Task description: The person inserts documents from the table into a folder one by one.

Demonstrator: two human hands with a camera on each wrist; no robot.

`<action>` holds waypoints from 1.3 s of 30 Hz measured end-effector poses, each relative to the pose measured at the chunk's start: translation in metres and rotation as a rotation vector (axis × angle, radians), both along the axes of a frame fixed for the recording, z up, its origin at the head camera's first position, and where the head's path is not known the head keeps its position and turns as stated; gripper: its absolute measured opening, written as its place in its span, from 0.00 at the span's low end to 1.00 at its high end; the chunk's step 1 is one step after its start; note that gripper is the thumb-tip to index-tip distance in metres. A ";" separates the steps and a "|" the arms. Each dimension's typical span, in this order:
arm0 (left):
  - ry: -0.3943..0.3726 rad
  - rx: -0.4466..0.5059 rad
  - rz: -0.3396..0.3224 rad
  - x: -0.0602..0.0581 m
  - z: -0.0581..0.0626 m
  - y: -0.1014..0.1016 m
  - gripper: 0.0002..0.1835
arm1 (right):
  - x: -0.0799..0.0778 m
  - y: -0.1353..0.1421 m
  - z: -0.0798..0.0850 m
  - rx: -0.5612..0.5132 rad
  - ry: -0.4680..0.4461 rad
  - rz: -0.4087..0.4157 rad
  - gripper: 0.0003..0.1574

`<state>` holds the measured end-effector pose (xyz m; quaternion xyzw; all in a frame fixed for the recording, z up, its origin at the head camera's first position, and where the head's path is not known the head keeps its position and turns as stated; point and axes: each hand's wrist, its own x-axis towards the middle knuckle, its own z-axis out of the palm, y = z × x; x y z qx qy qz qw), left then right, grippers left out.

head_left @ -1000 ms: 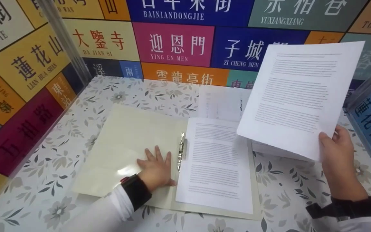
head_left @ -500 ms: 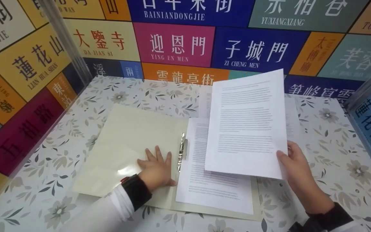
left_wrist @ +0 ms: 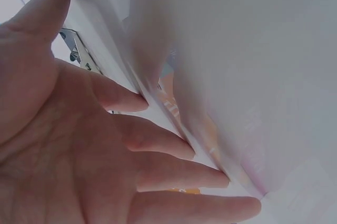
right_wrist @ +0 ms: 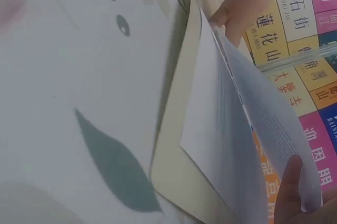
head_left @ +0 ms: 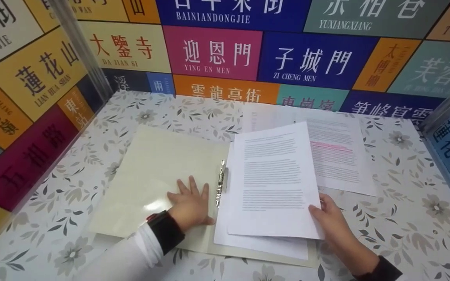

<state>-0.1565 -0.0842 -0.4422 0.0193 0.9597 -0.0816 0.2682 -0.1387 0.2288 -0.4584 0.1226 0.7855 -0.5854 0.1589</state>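
Observation:
An open cream file folder (head_left: 170, 156) lies on the table, with a metal clip (head_left: 220, 183) along its spine. My left hand (head_left: 190, 207) rests with spread fingers on the folder's left cover, near the clip. On the right side lies a printed sheet (head_left: 262, 246), mostly covered. Above it, my right hand (head_left: 328, 218) pinches a second printed sheet (head_left: 272, 183) by its lower right edge, thumb on top. In the right wrist view this held sheet (right_wrist: 274, 113) slants up from the folder (right_wrist: 171, 155). Whether it is one sheet or several, I cannot tell.
Behind the folder, more printed paper (head_left: 338, 168) lies on the table, with a pink-highlighted passage. The table (head_left: 404, 203) has a leaf and flower pattern. Colourful panels with Chinese lettering (head_left: 217, 54) stand at the back and sides.
My right hand has carried the held sheet left and down, from the right side to over the folder's paper. The highlighted page behind has come into view. My left hand stays in place.

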 end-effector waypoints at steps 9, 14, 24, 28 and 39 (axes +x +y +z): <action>0.007 -0.001 0.003 0.000 0.001 0.001 0.58 | 0.009 -0.011 -0.010 -0.012 -0.024 0.032 0.36; 0.008 0.011 0.005 0.000 0.005 0.001 0.58 | 0.011 -0.016 -0.012 -0.069 -0.024 0.027 0.34; 0.003 0.026 0.013 0.000 0.005 0.001 0.58 | 0.011 -0.017 -0.012 0.035 -0.032 0.106 0.37; 0.002 0.017 0.010 -0.001 0.004 0.000 0.58 | 0.011 -0.015 -0.012 0.092 -0.032 0.165 0.38; -0.008 -0.008 0.007 -0.001 0.002 0.001 0.59 | 0.005 -0.003 -0.004 0.259 0.072 0.387 0.36</action>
